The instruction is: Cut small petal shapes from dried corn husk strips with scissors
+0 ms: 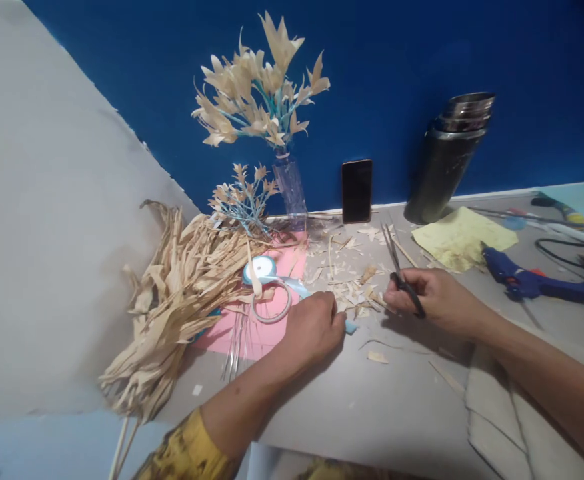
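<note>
My right hand [425,297] is closed around the black handles of a pair of scissors [395,257], whose blades point up and away. My left hand [317,327] is closed on light-blue ribbon [351,327]; a short end sticks out past the fingers. The ribbon runs back toward a ribbon roll [259,268] lying on pink paper [292,257]. A pale tape ring [272,319] lies just beside the roll. Several thin wires [237,343] rest left of my left hand. Small husk scraps [355,293] are scattered between my hands.
A heap of dried corn husks [182,280] spreads along the left. Husk flowers [267,80] stand in a clear bottle [290,187] by the blue wall. A phone [357,191], black flask [445,167], yellow paper [462,233] and blue glue gun [537,280] sit toward the back and right.
</note>
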Available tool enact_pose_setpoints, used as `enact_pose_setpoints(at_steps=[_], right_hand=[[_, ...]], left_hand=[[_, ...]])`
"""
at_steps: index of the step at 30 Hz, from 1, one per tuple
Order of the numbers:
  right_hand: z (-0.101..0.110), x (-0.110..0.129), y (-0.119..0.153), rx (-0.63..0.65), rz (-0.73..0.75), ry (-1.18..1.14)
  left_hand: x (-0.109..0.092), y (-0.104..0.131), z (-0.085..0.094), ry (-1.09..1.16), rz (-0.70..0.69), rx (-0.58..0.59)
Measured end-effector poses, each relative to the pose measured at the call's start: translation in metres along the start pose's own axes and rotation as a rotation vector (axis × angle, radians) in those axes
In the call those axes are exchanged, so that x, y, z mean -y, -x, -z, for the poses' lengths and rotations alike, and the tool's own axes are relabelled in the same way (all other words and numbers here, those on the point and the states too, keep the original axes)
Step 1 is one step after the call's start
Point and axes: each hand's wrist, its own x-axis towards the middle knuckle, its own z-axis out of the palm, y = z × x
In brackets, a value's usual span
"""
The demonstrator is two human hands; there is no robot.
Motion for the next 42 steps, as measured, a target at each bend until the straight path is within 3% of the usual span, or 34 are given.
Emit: enact_pose_setpoints(at_steps=[5, 8, 11, 15, 20, 27, 36, 39, 42], right_hand=[[0.005, -0.003, -0.004, -0.019, -0.004, -0.023], [0.004, -0.002, -0.004, -0.02, -0.02, -0.039], [-0.001, 0.0, -0.001, -0.011, -0.03, -0.149], [-0.013, 0.001, 0.005, 0.083, -0.03, -0.335], [-0.028, -0.001, 0.013, 0.088, -0.01, -0.342], [-0.031, 0.003, 0.017, 0.001, 0.097, -0.217], [-0.036, 0.001, 0.016, 0.084, 0.177, 0.018], [-0.038, 0.0, 0.018, 0.029, 0.275, 0.24], [-0.04, 0.002, 0.02, -0.052, 0.404, 0.535]], left_hand=[[0.001, -0.004, 0.007, 0.038, 0.043, 0.046], [0.006, -0.006, 0.007, 0.144, 0.04, -0.032], [0.007, -0.005, 0.005, 0.406, 0.001, -0.105], [-0.003, 0.001, -0.001, 0.732, -0.033, 0.016], [-0.019, 0.01, -0.003, 0.805, -0.068, 0.09], [-0.025, 0.01, -0.005, 1.057, 0.011, 0.256], [-0.024, 0.011, -0.014, 0.785, 0.004, 0.094], [-0.024, 0.012, -0.015, 0.768, -0.008, 0.092], [-0.022, 0.015, -0.016, 0.876, 0.011, 0.172]])
